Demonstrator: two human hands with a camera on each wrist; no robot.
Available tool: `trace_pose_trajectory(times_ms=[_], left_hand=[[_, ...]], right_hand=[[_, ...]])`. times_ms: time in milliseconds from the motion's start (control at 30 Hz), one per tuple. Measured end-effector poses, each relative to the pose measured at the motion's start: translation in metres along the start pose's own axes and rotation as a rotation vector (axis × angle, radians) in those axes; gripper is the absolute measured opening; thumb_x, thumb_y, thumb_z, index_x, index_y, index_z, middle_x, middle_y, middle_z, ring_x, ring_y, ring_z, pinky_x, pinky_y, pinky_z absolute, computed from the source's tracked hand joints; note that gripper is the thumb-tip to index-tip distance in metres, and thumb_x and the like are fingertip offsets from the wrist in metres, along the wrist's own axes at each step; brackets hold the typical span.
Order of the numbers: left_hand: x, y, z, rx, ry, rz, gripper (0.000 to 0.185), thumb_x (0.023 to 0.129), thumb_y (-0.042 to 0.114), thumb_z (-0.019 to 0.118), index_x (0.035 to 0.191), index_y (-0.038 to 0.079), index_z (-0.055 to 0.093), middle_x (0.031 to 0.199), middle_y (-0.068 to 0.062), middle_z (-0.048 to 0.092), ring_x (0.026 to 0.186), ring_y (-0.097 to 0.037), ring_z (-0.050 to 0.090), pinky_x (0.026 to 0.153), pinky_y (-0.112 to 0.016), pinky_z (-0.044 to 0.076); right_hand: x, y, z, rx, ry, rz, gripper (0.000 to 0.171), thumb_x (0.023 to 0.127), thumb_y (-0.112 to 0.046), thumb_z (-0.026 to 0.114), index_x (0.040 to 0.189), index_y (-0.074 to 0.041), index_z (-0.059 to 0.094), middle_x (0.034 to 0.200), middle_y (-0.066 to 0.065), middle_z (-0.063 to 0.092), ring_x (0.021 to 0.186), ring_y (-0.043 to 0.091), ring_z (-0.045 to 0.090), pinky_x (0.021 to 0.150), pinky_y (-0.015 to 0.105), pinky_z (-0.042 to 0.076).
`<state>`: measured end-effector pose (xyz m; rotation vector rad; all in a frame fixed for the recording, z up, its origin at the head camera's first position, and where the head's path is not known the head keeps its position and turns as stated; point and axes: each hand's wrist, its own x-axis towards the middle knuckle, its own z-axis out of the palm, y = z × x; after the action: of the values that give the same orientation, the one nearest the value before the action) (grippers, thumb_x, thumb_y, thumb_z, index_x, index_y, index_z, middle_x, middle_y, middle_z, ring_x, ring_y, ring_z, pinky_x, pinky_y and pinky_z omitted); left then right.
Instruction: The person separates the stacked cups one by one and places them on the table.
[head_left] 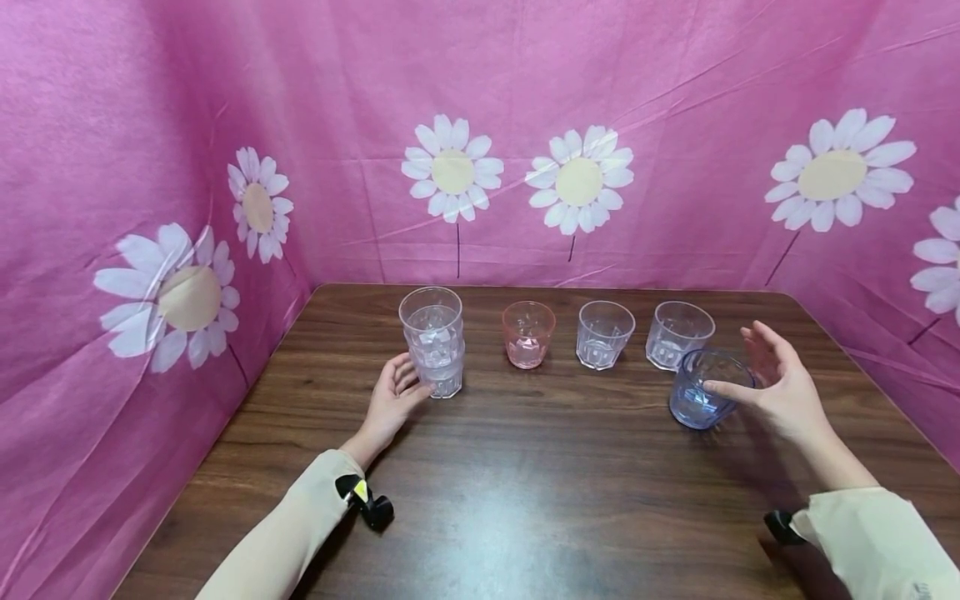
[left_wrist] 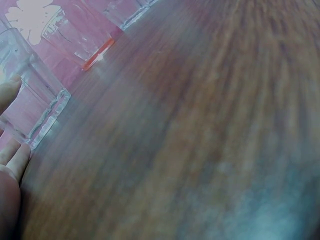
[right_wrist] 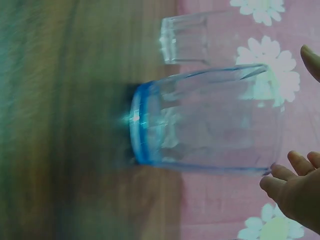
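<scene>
A stack of clear cups (head_left: 433,337) stands at the left of the table, the upper one nested in the lower. My left hand (head_left: 392,400) holds the lower cup, thumb across its front and fingers around its left side. In the left wrist view the fingers (left_wrist: 19,159) lie by the base of the clear cup (left_wrist: 37,95). At the right is an upright blue cup (head_left: 705,404). My right hand (head_left: 787,392) is spread beside it, thumb overlapping the rim in the head view. The right wrist view shows the thumb (right_wrist: 311,61) apart from the blue cup (right_wrist: 215,122), fingertips right at its rim.
A pink cup (head_left: 528,342) and two clear cups, one in the middle (head_left: 604,340) and one behind the blue cup (head_left: 670,329), stand in a row on the wooden table (head_left: 480,483). A pink cloth (head_left: 517,75) with daisies hangs around the table's back and sides.
</scene>
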<state>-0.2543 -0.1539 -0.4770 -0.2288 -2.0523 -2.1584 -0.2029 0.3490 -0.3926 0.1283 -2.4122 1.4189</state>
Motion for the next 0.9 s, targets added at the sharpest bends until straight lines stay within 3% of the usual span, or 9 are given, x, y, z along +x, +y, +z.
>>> trace_pose_trajectory(times_ms=[167,367,600,767,900], left_hand=[[0.000,0.000,0.000,0.000,-0.001,-0.010,0.062,0.085,-0.019,0.063,0.139,-0.012,0.033,0.142,-0.031,0.044,0.131,-0.039,0.045,0.099,-0.020,0.046],[0.000,0.002,0.001,0.006,0.000,-0.008,0.063,0.084,-0.019,0.063,0.139,-0.012,0.032,0.142,-0.032,0.044,0.131,-0.040,0.045,0.098,-0.020,0.046],[0.000,0.001,0.000,0.018,0.001,-0.002,0.062,0.085,-0.018,0.063,0.139,-0.012,0.033,0.142,-0.031,0.045,0.131,-0.040,0.045,0.098,-0.020,0.046],[0.000,0.001,0.000,0.017,0.001,-0.002,0.063,0.085,-0.018,0.064,0.139,-0.011,0.033,0.142,-0.032,0.045,0.131,-0.040,0.045,0.099,-0.021,0.046],[0.000,0.001,0.000,0.010,-0.002,0.001,0.063,0.085,-0.018,0.063,0.139,-0.012,0.032,0.142,-0.032,0.044,0.131,-0.040,0.045,0.099,-0.022,0.046]], right_hand=[[0.006,-0.016,0.002,-0.007,-0.020,-0.017,0.105,0.079,0.005,0.079,0.159,-0.010,0.014,0.161,0.011,0.027,0.140,0.003,0.026,0.109,0.006,0.022],[0.011,-0.033,0.016,0.003,-0.001,-0.076,0.102,0.076,0.006,0.081,0.157,-0.006,0.020,0.153,0.012,0.036,0.139,0.004,0.029,0.110,0.007,0.022],[0.018,-0.054,0.042,0.021,-0.028,-0.126,0.101,0.072,0.010,0.082,0.154,0.001,0.024,0.150,0.030,0.034,0.140,0.016,0.031,0.107,0.005,0.025],[0.024,-0.067,0.063,0.065,-0.081,-0.137,0.101,0.072,0.009,0.082,0.154,0.000,0.025,0.149,0.027,0.037,0.139,0.023,0.034,0.106,0.005,0.028],[0.027,-0.079,0.079,0.123,-0.123,-0.155,0.101,0.072,0.010,0.082,0.155,-0.001,0.025,0.150,0.024,0.038,0.139,0.028,0.034,0.111,0.015,0.030]])
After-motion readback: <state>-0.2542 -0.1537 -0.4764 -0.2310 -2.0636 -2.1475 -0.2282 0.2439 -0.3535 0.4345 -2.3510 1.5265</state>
